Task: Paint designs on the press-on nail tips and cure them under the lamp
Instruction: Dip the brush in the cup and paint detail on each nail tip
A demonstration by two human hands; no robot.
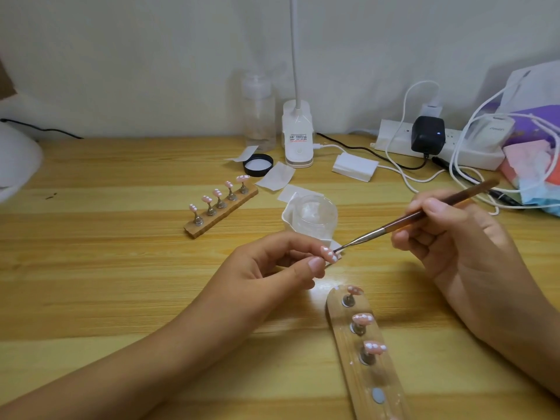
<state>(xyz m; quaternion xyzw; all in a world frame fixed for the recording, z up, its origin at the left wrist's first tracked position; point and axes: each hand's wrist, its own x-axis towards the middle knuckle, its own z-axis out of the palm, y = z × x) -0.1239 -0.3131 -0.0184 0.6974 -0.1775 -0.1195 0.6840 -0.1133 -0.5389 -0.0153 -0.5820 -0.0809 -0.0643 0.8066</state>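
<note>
Centre frame: left hand [272, 265] pinches pink nail tip [329, 254], white dots on it, between thumb and fingers. Right hand [448, 234] grips nail-art brush [424, 212] like pen, fingers curled round brown handle; bristle end touching held tip. Lower right: wooden stand [354, 380] carrying three dotted tips [362, 318]. Mid-left of centre: second stand [225, 211], five dotted tips [217, 193]. Glass jar [315, 213] just behind hands. White curing lamp [15, 159] at left edge.
</note>
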